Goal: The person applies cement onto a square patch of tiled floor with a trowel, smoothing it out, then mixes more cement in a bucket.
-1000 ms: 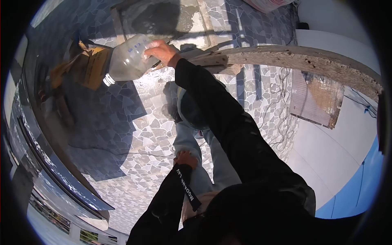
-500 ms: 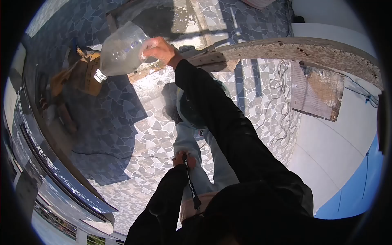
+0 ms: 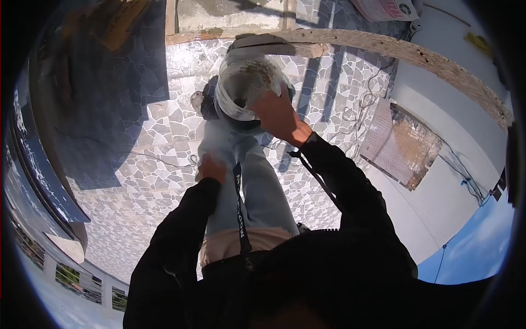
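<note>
My right hand (image 3: 279,114) grips a clear cut plastic bottle (image 3: 226,90) over the mouth of a dark green bucket (image 3: 253,127). Bottle and bucket overlap here, and wet grey-brown residue shows through the plastic. The right fingertips are partly hidden at the bottle's edge. My left hand (image 3: 212,168), slightly blurred, lies on my left leg near the knee with nothing in it. The bucket stands on the stone-patterned floor (image 3: 181,118) just beyond my knees.
A curved-looking wooden beam (image 3: 378,43) crosses beyond the bucket, beside a wood-framed cement patch (image 3: 233,21). A worn board (image 3: 405,143) leans at the right near tangled cords (image 3: 359,112). A printed sack (image 3: 386,10) lies at the far right, and brown cardboard (image 3: 123,23) at the far left.
My right hand has come back from the far left to the bucket with the bottle, which was held out tilted neck-down. My left hand stays on my leg. The view has shifted.
</note>
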Tool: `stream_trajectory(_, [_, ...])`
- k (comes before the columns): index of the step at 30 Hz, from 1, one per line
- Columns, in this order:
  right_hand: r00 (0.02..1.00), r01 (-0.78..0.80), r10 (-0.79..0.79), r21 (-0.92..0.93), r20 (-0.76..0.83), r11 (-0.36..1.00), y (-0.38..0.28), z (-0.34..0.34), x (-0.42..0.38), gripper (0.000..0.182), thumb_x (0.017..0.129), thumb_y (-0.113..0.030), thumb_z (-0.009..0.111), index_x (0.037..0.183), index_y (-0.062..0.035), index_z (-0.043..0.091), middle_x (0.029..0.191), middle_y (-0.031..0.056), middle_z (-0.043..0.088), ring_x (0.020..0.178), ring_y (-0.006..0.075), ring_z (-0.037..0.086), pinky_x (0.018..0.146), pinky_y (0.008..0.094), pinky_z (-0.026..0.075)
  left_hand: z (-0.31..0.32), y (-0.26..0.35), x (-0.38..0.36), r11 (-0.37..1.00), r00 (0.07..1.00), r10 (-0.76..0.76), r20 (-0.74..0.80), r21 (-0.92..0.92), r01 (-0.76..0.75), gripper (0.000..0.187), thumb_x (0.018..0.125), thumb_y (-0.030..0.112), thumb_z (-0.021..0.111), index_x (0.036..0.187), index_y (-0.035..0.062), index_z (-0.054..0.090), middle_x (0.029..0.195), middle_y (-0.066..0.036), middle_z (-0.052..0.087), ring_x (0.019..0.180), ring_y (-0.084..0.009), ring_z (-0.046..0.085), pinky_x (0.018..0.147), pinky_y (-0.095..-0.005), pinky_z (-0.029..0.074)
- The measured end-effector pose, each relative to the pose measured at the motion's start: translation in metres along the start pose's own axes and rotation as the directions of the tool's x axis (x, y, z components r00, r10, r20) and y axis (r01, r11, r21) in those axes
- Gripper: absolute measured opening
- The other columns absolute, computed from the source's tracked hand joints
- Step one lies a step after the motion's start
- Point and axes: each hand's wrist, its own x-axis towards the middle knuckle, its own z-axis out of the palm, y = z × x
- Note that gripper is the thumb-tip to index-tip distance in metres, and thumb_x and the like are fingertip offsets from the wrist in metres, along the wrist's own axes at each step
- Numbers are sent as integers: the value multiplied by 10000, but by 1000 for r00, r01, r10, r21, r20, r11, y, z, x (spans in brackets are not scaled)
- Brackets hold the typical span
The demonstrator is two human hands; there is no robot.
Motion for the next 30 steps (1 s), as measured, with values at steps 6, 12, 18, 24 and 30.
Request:
stream_trajectory(6, [956, -129, 106, 70, 272, 989, 66, 103, -35, 232, 734, -175, 566, 948, -131, 642, 944, 129, 612, 843, 334, 581, 828, 560, 412, 34, 57, 50, 815, 898, 223, -380, -433, -386, 772, 718, 133, 641, 1378, 19, 258, 1253, -223, 388, 1174, -330, 430, 912, -400, 453])
stream_trajectory(12, [961, -15, -41, 196, 275, 981, 115, 140, -6, 181, 709, -187, 584, 840, -83, 653, 858, 143, 636, 757, 337, 607, 735, 391, 491, 38, 111, 78, 858, 908, 147, -392, -406, -314, 891, 697, 244, 704, 1396, 7, 205, 1298, -268, 376, 1204, -373, 388, 1000, -416, 354])
stream_trajectory(18, [922, -297, 107, 499, 373, 814, 173, 171, 12, 209, 736, -237, 619, 772, -35, 663, 731, 162, 641, 666, 245, 644, 614, 358, 507, 46, 121, 96, 871, 908, 0, -419, -447, -206, 882, 701, 344, 685, 1398, 70, 219, 1240, -283, 409, 1173, -423, 395, 989, -470, 336])
stream_trajectory(24, [804, -594, 370, 671, 466, 445, 162, 175, 11, 345, 836, -340, 629, 810, 4, 621, 678, 76, 614, 593, 152, 604, 564, 266, 489, 46, 116, 108, 930, 908, -102, -406, -364, -59, 819, 724, 368, 656, 1395, 149, 240, 1177, -280, 436, 1099, -452, 443, 956, -483, 358])
stream_trajectory(30, [911, -412, 313, 521, 269, 748, 170, 198, -1, 416, 763, -422, 670, 839, -14, 637, 692, 90, 608, 686, 192, 592, 639, 315, 455, 56, 132, 110, 980, 932, -26, -361, -195, -48, 761, 755, 348, 631, 1386, 108, 280, 1070, -312, 478, 995, -445, 501, 907, -469, 390])
